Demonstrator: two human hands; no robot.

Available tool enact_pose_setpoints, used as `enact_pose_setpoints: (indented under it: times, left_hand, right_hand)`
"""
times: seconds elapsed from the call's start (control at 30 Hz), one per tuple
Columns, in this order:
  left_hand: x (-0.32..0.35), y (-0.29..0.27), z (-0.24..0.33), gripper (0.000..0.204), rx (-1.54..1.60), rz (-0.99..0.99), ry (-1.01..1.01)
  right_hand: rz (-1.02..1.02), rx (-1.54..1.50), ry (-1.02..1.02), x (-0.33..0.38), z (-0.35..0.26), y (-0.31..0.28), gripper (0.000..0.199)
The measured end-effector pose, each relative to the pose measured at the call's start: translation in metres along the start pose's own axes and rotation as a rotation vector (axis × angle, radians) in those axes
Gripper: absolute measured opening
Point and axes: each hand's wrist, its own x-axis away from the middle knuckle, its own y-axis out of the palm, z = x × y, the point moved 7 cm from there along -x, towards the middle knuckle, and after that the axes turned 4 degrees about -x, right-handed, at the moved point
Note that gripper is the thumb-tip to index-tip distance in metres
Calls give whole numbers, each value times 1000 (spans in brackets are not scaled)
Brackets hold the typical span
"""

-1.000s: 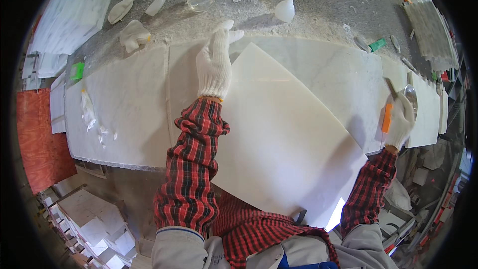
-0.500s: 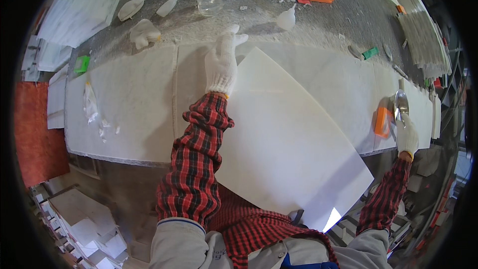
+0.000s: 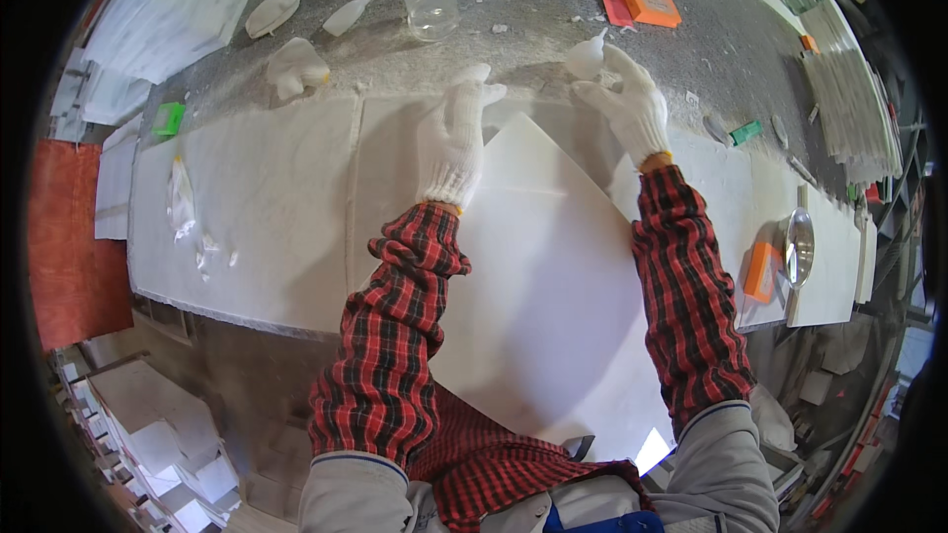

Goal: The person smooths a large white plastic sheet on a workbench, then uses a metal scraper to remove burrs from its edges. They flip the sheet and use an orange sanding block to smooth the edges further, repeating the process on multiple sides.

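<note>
A large smooth white slab [image 3: 553, 286] lies tilted cornerwise in front of me, one corner pointing away and its near end against my apron. By its far left edge is my left hand [image 3: 452, 143] in a white knitted glove, fingers stretched out and holding nothing; whether it touches the edge is unclear. My gloved right hand [image 3: 632, 109] is beyond the slab's right edge, thumb and fingers spread. Close to those fingertips stands a white bulb-shaped squeeze bottle [image 3: 585, 59] with a thin nozzle; I cannot tell if they touch it.
A clear bottle with purple label [image 3: 430, 5] stands on the dusty grey bench [image 3: 533, 0]. A spare white glove [image 3: 296, 69] lies left. At right are a metal bowl [image 3: 799, 249], an orange box [image 3: 761, 271] and stacked sheets [image 3: 849, 118]. More white slabs [image 3: 178, 10] stand far left.
My right hand has left the metal bowl at the right and moved left and away from me, to the squeeze bottle. The left hand stays by the slab's edge.
</note>
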Motion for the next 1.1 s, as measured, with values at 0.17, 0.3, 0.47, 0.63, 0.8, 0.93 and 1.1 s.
enact_pose_setpoints:
  times: [0.17,0.3,0.47,0.63,0.8,0.93,1.1]
  left_hand:
    - [-2,-4,-7,53,-25,9,41]
    - [2,-2,0,54,-19,16,34]
    - [0,-4,-4,53,-65,15,51]
    - [0,0,-1,52,-79,2,66]
    - [0,-4,-5,46,-98,47,95]
    - [3,0,-1,49,-103,20,56]
    - [3,-2,0,49,-122,26,56]
  right_hand:
    - [-119,-225,208,-7,11,17,57]
    - [-237,-561,113,14,-4,-9,44]
    - [-530,-586,190,55,-32,-33,43]
    - [-545,-556,286,73,-27,-26,46]
    - [-498,-514,325,76,-30,-17,48]
    - [-493,-500,320,73,-33,-14,47]
    - [-495,-473,284,67,-41,-12,44]
